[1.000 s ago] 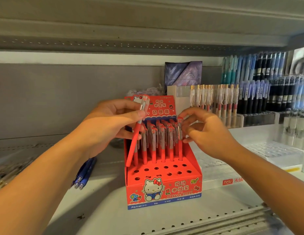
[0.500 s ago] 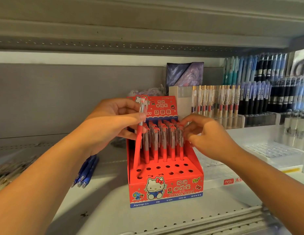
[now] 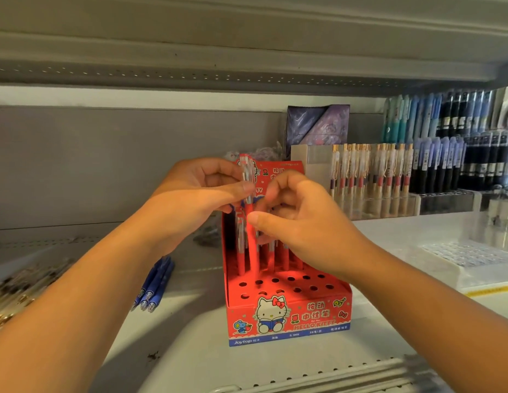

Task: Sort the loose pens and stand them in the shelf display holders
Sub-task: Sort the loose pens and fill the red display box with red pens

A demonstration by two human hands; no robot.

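- Pale metal shelf (image 3: pixel 190 350) stretches left to right in front of me, with a grey back panel behind it and another shelf's underside overhead.
- Far right, clear racks (image 3: pixel 371 199) hold upright rows of gold-clipped, blue and black pens, and a purple packet (image 3: pixel 318 123) stands behind them.
- A white tray (image 3: pixel 459 259) lies on the shelf at the right.
- At the centre stands the red display box (image 3: pixel 289 316), a cartoon cat on its near face and open holes on its near step. Red pens (image 3: pixel 278 256) stand upright in its far rows.
- My left hand (image 3: pixel 196 199) pinches the clear upper end of 1 red pen (image 3: pixel 252 245) between thumb and fingers.
- My right hand (image 3: pixel 301 222) is curled, its thumb pressed on the same pen's red barrel lower down, fingers behind it.
- That pen is nearly upright over the box's left side. I cannot tell if its tip sits in a hole.
- Loose blue pens (image 3: pixel 155 282) lie on the shelf left of the box.
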